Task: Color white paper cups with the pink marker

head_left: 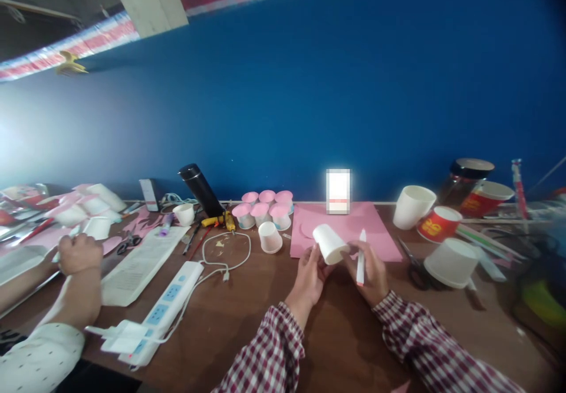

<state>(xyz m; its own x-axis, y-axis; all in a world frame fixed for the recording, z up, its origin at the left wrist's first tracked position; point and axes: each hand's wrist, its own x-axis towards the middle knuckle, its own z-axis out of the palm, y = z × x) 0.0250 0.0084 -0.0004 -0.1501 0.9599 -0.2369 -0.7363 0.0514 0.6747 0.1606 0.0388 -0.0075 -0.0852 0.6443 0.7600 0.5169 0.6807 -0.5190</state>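
A white paper cup [329,243] is tilted on its side above the table, its mouth toward the lower right. My left hand [309,278] is closed around the cup's lower left side. A white marker with a red end [361,263] is gripped in my right hand [372,269], its tip pointing up. The fingers of that hand also reach the cup's right edge. Behind both hands lie sheets of pink paper [380,234]. Just left of them an upturned white cup [270,238] stands near a group of pink-lined cups [260,211].
Scissors [418,269], a large white tub [451,262] and a red tub [440,224] stand at the right. To the left are a power strip [165,307], a hot glue gun [221,221] and a black flask [201,190]. Another person's hand [79,254] works at far left.
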